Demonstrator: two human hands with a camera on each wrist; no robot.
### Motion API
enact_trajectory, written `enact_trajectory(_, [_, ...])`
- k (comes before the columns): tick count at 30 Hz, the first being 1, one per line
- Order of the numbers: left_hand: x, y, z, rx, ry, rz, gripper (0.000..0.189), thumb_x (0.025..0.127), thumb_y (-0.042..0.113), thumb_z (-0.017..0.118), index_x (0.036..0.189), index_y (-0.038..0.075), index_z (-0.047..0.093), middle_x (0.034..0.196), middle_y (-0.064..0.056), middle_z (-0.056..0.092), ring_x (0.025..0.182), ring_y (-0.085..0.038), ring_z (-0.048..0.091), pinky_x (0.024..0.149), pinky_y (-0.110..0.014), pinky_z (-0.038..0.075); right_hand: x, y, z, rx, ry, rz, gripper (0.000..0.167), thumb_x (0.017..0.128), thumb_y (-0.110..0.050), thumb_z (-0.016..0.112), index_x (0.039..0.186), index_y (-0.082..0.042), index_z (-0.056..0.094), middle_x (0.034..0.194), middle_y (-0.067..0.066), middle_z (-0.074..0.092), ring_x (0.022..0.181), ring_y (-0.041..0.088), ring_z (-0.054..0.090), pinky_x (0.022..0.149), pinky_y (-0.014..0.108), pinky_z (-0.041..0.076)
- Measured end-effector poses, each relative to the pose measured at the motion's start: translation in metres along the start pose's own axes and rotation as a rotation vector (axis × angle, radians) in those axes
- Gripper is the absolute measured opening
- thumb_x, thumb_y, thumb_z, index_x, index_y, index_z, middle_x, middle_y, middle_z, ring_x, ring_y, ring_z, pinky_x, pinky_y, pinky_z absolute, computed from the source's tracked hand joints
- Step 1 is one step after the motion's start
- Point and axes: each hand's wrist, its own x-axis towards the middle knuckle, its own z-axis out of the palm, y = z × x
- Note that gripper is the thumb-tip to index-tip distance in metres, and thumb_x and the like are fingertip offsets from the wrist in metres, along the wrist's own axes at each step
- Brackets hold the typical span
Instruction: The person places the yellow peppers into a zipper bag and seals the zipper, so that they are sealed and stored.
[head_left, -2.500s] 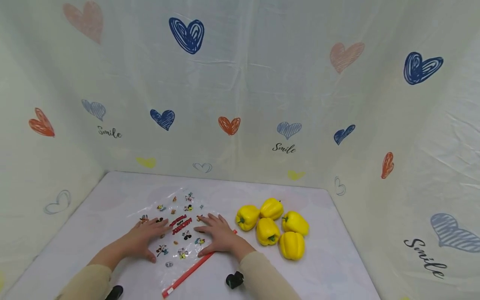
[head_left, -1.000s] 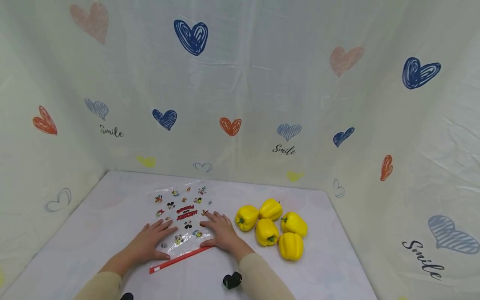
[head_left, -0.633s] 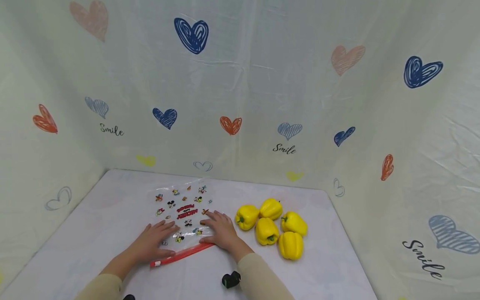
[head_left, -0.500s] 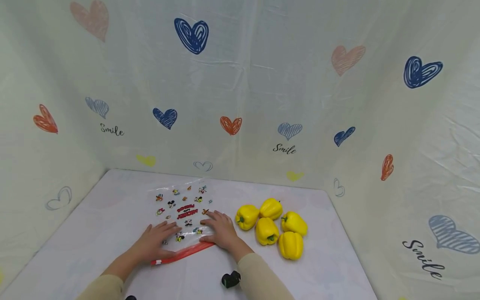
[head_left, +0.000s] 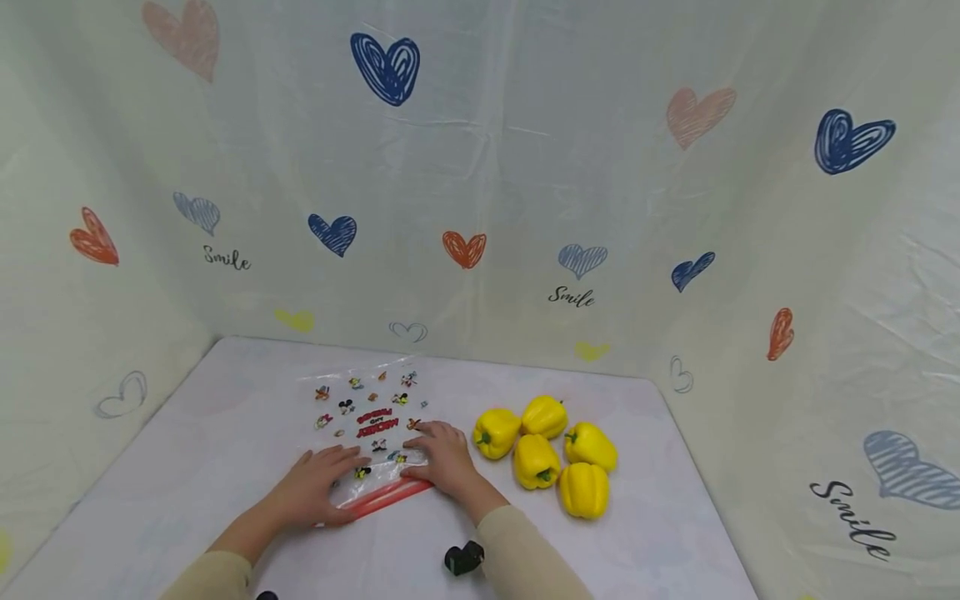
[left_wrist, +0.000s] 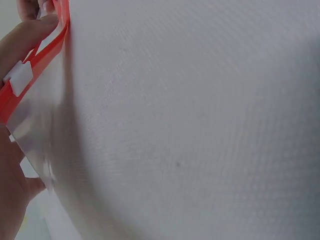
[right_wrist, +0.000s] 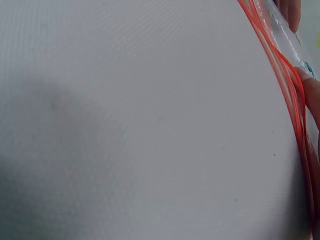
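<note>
A clear zip bag (head_left: 352, 417) with cartoon prints and a red zip strip (head_left: 390, 497) lies on the table. My left hand (head_left: 318, 483) rests on its near left part, fingers spread, the thumb at the strip. In the left wrist view, this thumb (left_wrist: 27, 42) lies by the parted red strip and its white slider (left_wrist: 21, 77). My right hand (head_left: 446, 462) rests on the bag's right edge, fingers spread and slightly bent. In the right wrist view its thumb (right_wrist: 306, 82) touches the strip, whose two red bands stand apart there. The fingers' undersides are hidden.
Several yellow bell peppers (head_left: 536, 461) sit in a cluster to the right of the bag. A black object (head_left: 462, 558) shows beside the right sleeve. A curtain (head_left: 465, 167) printed with hearts stands behind the white table (head_left: 637, 550).
Both hands have turned the bag and slid it away from me. Its red strip has moved up and now shows as two parted bands. The peppers stay in place.
</note>
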Motion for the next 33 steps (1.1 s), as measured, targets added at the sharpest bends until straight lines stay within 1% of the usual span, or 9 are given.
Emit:
enact_trajectory(6, [-0.001,0.001,0.0,-0.012,0.009,0.009,0.069,0.07,0.046,0.08,0.131,0.02,0.061,0.141,-0.009,0.051,0.134,-0.038,0.038,0.105,-0.069,0.023,-0.004,-0.001,-0.004,0.033,0.008,-0.005,0.047,0.081,-0.053,0.073,0.123,-0.034,0.067,0.14,-0.007,0.05,0.132,0.018,0.038,0.11,0.045,0.029])
enact_trajectory(11, [-0.002,0.001,-0.002,-0.013,0.001,-0.001,0.066,0.071,0.045,0.079,0.13,0.02,0.061,0.141,-0.009,0.051,0.135,-0.038,0.037,0.107,-0.068,0.022,-0.008,-0.004,-0.009,0.076,0.018,-0.056,0.049,0.08,-0.052,0.075,0.123,-0.029,0.067,0.132,-0.009,0.056,0.127,0.015,0.044,0.109,0.041,0.032])
enact_trajectory(14, [-0.002,0.001,-0.002,-0.009,-0.002,0.002,0.065,0.072,0.044,0.079,0.13,0.02,0.061,0.14,-0.009,0.052,0.135,-0.038,0.037,0.107,-0.068,0.022,-0.012,-0.006,-0.011,0.106,-0.001,-0.087,0.048,0.081,-0.052,0.074,0.122,-0.029,0.068,0.128,-0.013,0.057,0.122,0.011,0.046,0.106,0.038,0.036])
enact_trajectory(17, [-0.002,-0.001,-0.002,-0.004,0.003,0.016,0.064,0.072,0.044,0.079,0.128,0.019,0.062,0.139,-0.009,0.053,0.133,-0.039,0.039,0.106,-0.069,0.023,-0.016,-0.009,-0.012,0.126,-0.021,-0.107,0.045,0.08,-0.051,0.075,0.119,-0.031,0.069,0.124,-0.015,0.058,0.116,0.009,0.048,0.101,0.034,0.039])
enact_trajectory(20, [-0.003,-0.002,-0.002,-0.001,0.01,0.021,0.061,0.072,0.044,0.079,0.126,0.019,0.064,0.138,-0.009,0.054,0.132,-0.039,0.04,0.105,-0.069,0.024,-0.019,-0.011,-0.012,0.118,-0.035,-0.118,0.042,0.078,-0.051,0.077,0.115,-0.032,0.07,0.118,-0.016,0.059,0.11,0.007,0.049,0.097,0.03,0.041])
enact_trajectory(27, [-0.007,-0.003,0.002,-0.019,0.022,0.013,0.055,0.073,0.038,0.079,0.123,0.019,0.066,0.137,-0.01,0.055,0.132,-0.04,0.041,0.105,-0.068,0.024,-0.026,-0.012,-0.009,0.129,-0.054,-0.157,0.033,0.079,-0.047,0.078,0.107,-0.03,0.073,0.103,-0.02,0.057,0.1,0.001,0.048,0.09,0.022,0.041])
enact_trajectory(33, [-0.01,-0.003,0.001,-0.025,0.057,0.04,0.053,0.073,0.036,0.078,0.122,0.018,0.067,0.137,-0.011,0.056,0.131,-0.041,0.042,0.104,-0.07,0.024,-0.028,-0.011,-0.008,0.152,-0.067,-0.183,0.022,0.081,-0.039,0.078,0.1,-0.03,0.076,0.092,-0.022,0.054,0.09,-0.002,0.046,0.079,0.017,0.039])
